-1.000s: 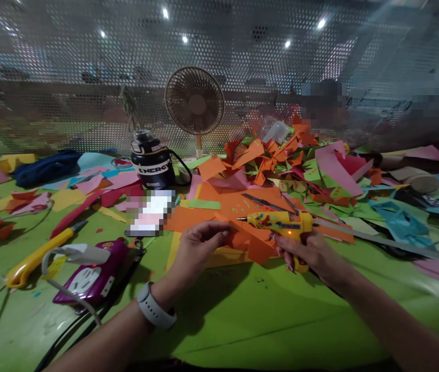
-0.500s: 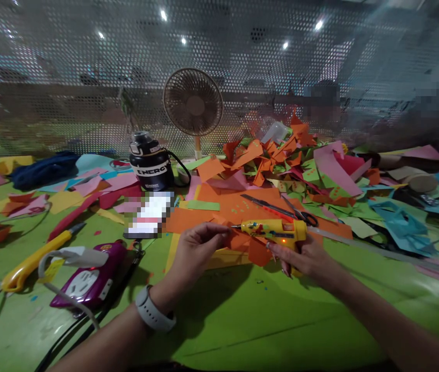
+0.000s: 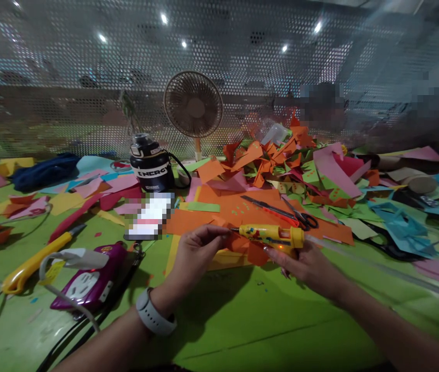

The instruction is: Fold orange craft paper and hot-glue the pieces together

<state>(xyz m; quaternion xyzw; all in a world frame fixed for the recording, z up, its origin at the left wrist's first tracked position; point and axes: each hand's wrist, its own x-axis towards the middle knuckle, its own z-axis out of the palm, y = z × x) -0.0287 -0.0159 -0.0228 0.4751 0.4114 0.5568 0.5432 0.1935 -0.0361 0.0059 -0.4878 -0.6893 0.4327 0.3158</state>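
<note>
My left hand [image 3: 200,250], with a pale watch on its wrist, pinches the edge of a folded orange paper piece [image 3: 238,243]. My right hand [image 3: 308,266] is wrapped round a yellow glue gun [image 3: 269,234], whose small light glows orange. The gun points left, its dark tip close to my left fingertips and the orange piece. Whether the tip touches the paper cannot be made out. Beneath lie orange sheets [image 3: 227,201] over yellow ones. Scissors [image 3: 300,213] and a dark cutting tool with a red part [image 3: 268,206] rest just beyond the gun.
To the left are a phone [image 3: 152,216], a purple power strip [image 3: 91,281], a yellow-handled tool [image 3: 35,263] and cables. Behind stand a black bottle [image 3: 152,168] and a fan [image 3: 194,106]. Cut paper scraps [image 3: 277,150] pile up behind and to the right.
The glue gun and my right hand have shifted slightly to the left. The translucent strip behind the gun has swung lower on the right. My left hand has barely moved.
</note>
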